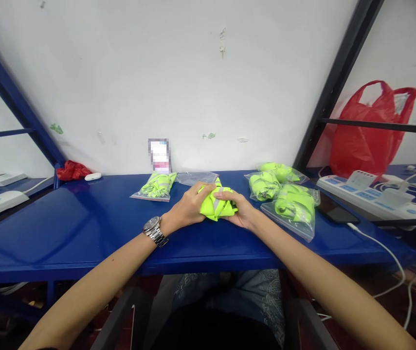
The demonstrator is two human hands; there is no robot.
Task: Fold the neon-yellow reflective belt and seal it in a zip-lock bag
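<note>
A folded neon-yellow reflective vest [216,206] with pale silver strips is bunched between my two hands, above the blue table [94,228]. My left hand [190,206], with a metal watch [153,230] on its wrist, grips the bundle from the left. Around its right side closes my right hand [242,210], the thumb lying across the top. Just behind the bundle lies a flat clear plastic bag [196,178]. To the left rests a bagged vest [156,186]. Several more bagged yellow vests [295,203] are grouped on the right.
A phone [160,155] leans upright against the wall. At the right are a dark phone [339,209] on a white cable, a power strip [375,197] and a red plastic bag [371,131]. Red crumpled plastic [72,170] and a white case [93,176] lie back left.
</note>
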